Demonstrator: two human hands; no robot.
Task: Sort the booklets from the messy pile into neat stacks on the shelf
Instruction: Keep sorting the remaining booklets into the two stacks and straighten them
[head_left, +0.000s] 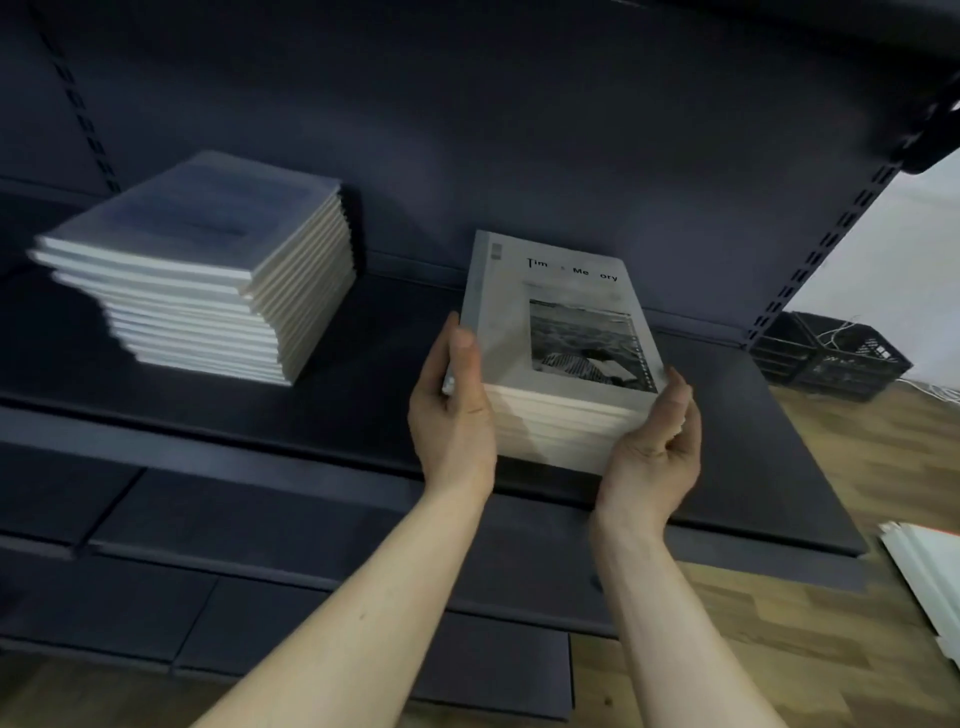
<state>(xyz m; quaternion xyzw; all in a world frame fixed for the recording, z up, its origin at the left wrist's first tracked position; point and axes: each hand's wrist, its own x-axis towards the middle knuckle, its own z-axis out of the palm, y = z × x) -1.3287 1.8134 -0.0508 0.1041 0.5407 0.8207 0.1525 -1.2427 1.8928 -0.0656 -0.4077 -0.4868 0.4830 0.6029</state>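
Note:
A stack of grey booklets (558, 332) with a black-and-white photo on the top cover sits on the dark shelf (374, 364), right of the middle. My left hand (454, 410) holds the stack's left side, thumb on the top edge. My right hand (657, 441) cups the stack's near right corner, fingers curled against its side. To the left stands a taller stack of blue-covered booklets (208, 265), its lower booklets slightly staggered.
A black plastic crate (831, 353) stands on the wooden floor to the right of the shelf unit. White booklets or sheets (930, 582) lie at the right edge. Lower dark shelves (208, 571) run below. An upper shelf overhangs at the top right.

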